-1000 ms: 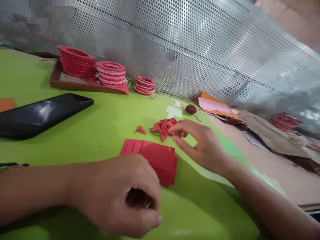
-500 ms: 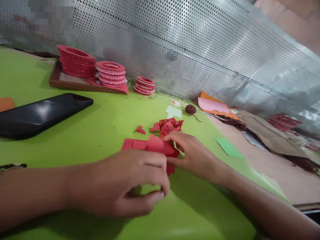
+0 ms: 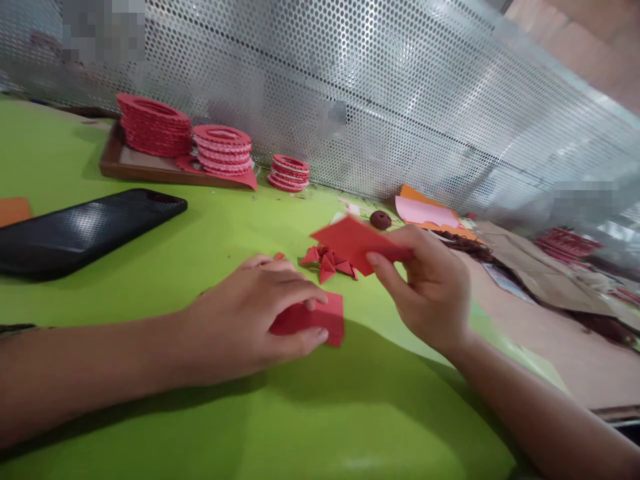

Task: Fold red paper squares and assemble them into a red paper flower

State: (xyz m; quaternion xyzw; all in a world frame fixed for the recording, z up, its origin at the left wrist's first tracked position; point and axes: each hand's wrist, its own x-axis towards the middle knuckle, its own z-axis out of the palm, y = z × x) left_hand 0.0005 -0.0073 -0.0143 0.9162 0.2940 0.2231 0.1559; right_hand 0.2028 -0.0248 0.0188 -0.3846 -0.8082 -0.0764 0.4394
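Note:
A small flat piece of red paper (image 3: 357, 241) is raised above the table, pinched between the thumb and fingers of my right hand (image 3: 434, 287). My left hand (image 3: 260, 313) is curled over more red paper squares (image 3: 334, 319) on the green table. Its thumb and fingertips rest on them, and the palm hides part of them. Just behind lies a small heap of folded red paper pieces (image 3: 326, 261), partly covered by the raised paper. The tip of another folded piece (image 3: 279, 256) shows past my left fingers.
A black phone (image 3: 90, 227) lies at left. At the back stand a brown tray (image 3: 150, 171) with stacks of red and pink rings (image 3: 155, 127), and a smaller ring stack (image 3: 289, 173). A brown yarn ball (image 3: 381, 220), coloured paper (image 3: 425, 211) and brown cardboard (image 3: 545, 267) lie rightward. A perforated metal panel (image 3: 300, 73) rises behind.
My right hand has lifted a red paper piece off the table, moving up and to the right. My left hand has shifted slightly up onto the red squares that stayed down.

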